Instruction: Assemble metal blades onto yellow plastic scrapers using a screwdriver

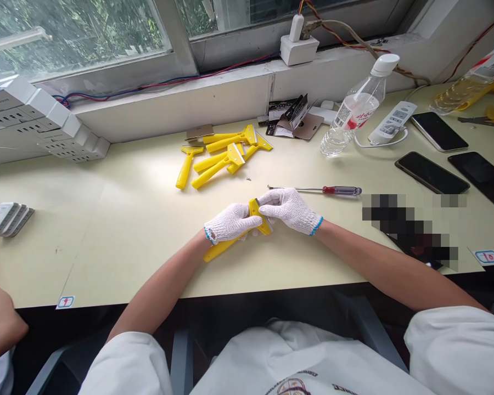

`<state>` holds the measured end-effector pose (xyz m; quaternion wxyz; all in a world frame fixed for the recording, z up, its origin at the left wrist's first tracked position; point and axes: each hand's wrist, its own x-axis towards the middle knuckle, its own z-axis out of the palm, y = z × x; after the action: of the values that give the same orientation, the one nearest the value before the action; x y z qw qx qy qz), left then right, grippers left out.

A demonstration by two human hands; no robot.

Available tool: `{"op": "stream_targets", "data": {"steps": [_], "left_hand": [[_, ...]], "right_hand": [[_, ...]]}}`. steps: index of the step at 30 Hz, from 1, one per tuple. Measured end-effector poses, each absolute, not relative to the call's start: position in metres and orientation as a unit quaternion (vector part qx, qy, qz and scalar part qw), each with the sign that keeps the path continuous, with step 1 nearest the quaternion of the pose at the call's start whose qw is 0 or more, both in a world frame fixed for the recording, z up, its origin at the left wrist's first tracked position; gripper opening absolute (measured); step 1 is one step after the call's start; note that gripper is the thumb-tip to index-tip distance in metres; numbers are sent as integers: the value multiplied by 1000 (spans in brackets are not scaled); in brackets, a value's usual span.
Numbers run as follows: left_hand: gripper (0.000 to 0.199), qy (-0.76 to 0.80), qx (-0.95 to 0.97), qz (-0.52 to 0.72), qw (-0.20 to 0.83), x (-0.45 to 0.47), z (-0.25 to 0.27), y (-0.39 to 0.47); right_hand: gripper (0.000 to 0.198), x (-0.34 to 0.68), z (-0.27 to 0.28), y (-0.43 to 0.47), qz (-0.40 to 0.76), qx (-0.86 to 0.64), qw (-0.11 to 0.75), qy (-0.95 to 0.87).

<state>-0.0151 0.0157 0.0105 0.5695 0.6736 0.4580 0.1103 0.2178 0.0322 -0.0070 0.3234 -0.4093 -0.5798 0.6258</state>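
My left hand (pixel 234 223), in a white knitted glove with a blue cuff, is closed around a yellow scraper (pixel 222 249) near its head. The handle slants down and left towards the table edge. My right hand (pixel 290 211), gloved alike, pinches the scraper's head from the right. Its fingertips partly hide the blade end, so I cannot tell whether a small part is between them. Beyond my hands lie several more yellow scrapers (pixel 220 170) in a loose pile. A tiny metal piece, perhaps a screw (pixel 248 178), lies nearby, and a screwdriver (pixel 333 190) rests behind my right hand.
Black and brown card packaging (pixel 292 118) lies by the wall. At right stand a clear bottle (pixel 349 115), a power strip (pixel 393 122) and several phones (pixel 432 171). White boxes (pixel 45 120) are stacked at left, near grey-white packs (pixel 8 218). Another person's arm (pixel 0 318) enters lower left.
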Motion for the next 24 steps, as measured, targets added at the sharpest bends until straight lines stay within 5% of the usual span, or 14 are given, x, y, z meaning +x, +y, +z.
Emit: {"op": "stream_targets", "data": {"steps": [24], "left_hand": [[34, 416, 656, 130, 616, -18, 8, 19]], "right_hand": [[32, 217, -6, 32, 616, -412, 333, -583]]}}
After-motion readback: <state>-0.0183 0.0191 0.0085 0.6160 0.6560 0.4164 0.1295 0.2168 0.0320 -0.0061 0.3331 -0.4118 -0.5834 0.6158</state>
